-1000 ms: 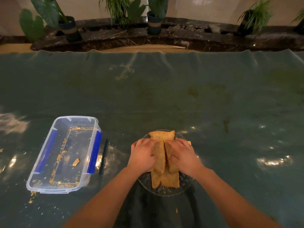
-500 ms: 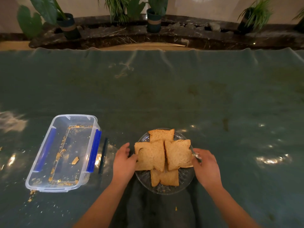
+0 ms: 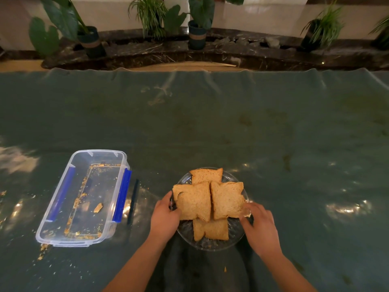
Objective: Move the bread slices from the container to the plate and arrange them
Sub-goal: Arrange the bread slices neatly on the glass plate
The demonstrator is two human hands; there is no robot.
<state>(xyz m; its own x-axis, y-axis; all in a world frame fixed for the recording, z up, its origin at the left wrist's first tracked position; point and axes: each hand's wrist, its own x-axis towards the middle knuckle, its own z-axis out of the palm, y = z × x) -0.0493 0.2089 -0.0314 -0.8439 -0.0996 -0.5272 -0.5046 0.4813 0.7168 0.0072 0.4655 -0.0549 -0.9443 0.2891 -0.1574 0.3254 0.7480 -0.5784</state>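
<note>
Several brown bread slices (image 3: pixel 193 202) lie overlapping on a clear glass plate (image 3: pixel 210 245) near the table's front edge. One slice points away from me, two sit side by side in the middle, and one is nearest me. My left hand (image 3: pixel 165 218) curls around the plate's left rim and touches the left slice's edge. My right hand (image 3: pixel 260 226) holds the right rim, fingertips at the corner of the right slice (image 3: pixel 227 199). The clear container (image 3: pixel 63 243) with blue clips stands to the left and holds only crumbs and one small bread scrap (image 3: pixel 98 207).
A dark pen (image 3: pixel 132 201) lies between the container and the plate. Crumbs are scattered on the green plastic-covered table (image 3: pixel 231 127) near the container's front left corner. Potted plants (image 3: pixel 196 24) line a dark stone ledge beyond the far edge.
A second ago both hands pressed on the middle slices. They then spread apart to the plate's sides, and now both have closed in on its rim. The slices lie flat, uncovered.
</note>
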